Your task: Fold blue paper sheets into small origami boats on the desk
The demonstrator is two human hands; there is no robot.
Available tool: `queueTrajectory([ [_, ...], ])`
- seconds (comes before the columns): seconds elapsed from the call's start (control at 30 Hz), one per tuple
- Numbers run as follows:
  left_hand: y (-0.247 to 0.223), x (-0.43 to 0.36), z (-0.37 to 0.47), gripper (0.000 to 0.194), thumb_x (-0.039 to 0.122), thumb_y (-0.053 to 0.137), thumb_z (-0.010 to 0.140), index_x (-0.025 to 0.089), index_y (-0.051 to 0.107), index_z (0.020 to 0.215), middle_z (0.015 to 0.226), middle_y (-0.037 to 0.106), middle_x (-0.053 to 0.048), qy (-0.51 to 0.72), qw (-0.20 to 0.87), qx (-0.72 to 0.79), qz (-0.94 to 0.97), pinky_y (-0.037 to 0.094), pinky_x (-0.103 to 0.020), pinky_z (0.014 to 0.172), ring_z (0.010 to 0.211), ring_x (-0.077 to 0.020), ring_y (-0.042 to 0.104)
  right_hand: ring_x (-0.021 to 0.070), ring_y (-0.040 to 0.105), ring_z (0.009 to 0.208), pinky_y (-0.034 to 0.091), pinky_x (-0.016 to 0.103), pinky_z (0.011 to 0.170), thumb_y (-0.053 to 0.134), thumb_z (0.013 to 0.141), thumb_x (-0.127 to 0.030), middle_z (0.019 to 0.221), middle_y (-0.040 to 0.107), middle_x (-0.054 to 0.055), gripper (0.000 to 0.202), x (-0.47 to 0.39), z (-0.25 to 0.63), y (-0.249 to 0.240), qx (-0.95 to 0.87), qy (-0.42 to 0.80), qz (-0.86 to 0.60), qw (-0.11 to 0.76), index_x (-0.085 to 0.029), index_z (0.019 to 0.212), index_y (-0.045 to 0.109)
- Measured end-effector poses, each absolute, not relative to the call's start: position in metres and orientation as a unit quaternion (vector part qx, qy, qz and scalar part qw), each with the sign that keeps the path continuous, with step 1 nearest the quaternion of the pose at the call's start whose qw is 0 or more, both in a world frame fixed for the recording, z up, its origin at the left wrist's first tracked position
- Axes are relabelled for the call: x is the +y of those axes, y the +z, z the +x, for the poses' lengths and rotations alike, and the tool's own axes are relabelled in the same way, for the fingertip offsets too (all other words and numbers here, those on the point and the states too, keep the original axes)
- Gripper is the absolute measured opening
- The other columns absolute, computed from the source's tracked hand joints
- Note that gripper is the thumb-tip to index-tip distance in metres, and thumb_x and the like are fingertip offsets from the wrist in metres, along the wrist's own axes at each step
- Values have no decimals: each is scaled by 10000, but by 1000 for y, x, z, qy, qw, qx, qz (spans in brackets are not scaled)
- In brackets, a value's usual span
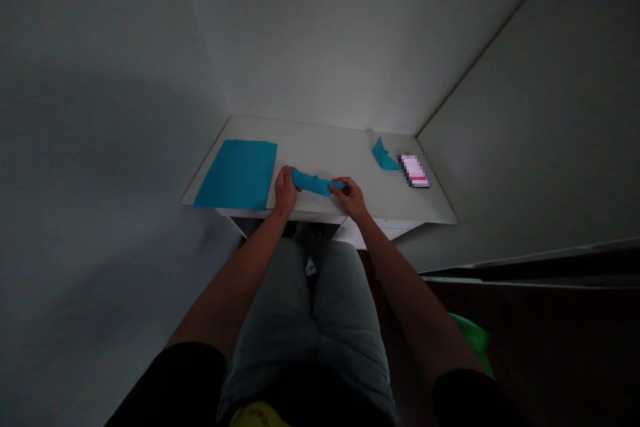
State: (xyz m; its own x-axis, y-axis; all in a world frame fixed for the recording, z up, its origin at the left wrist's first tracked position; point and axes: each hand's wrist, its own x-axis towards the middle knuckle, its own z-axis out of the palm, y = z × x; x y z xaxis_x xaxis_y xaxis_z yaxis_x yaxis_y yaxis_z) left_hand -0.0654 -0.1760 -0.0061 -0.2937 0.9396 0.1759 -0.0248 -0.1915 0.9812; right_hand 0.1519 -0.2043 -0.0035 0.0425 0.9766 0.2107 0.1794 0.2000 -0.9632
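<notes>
Between my hands is a long, narrow piece of folded blue paper [314,183], held just above the front part of the white desk. My left hand [285,188] is closed on its left end. The right end is pinched between the thumb and fingers of my right hand [351,198]. A small raised fold shows at the middle of the paper's upper edge. To the left, a flat stack or sheet of blue paper [237,173] lies on the desk. A folded blue paper boat [384,156] sits at the back right.
A phone [414,170] with a blurred, lit screen lies beside the boat on the white desk [325,147]. Walls rise behind the desk and on both sides. My legs are below its front edge; a green object [471,333] is on the floor at right.
</notes>
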Motion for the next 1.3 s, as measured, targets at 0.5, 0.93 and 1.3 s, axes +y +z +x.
queueTrajectory([
  [0.5, -4, -176, -59, 496, 683, 494, 1064, 217, 609, 939, 754, 597, 17, 612, 417, 487, 463, 500, -242, 490, 517, -108, 535, 182, 614, 600, 509, 326, 655, 672, 929, -607, 752, 741, 9, 394, -219, 250, 9, -616, 265, -599, 438, -234, 1003, 772],
  [0.93, -7, -177, -59, 460, 649, 554, 1041, 222, 643, 897, 707, 597, 19, 594, 395, 496, 496, 458, -256, 489, 511, -118, 543, 386, 634, 1245, 590, 536, 1016, 632, 927, -321, 1479, 505, 267, 629, -178, 325, 13, -569, -2, -740, 358, -143, 1528, 590],
  [1.3, 8, -185, -60, 325, 510, 760, 920, 215, 633, 875, 751, 659, 5, 554, 442, 497, 500, 484, -251, 589, 629, -138, 599, 231, 624, 807, 586, 447, 907, 631, 908, -329, 1160, 646, 130, 430, -205, 219, -18, -651, 149, -645, 371, -171, 1302, 700],
])
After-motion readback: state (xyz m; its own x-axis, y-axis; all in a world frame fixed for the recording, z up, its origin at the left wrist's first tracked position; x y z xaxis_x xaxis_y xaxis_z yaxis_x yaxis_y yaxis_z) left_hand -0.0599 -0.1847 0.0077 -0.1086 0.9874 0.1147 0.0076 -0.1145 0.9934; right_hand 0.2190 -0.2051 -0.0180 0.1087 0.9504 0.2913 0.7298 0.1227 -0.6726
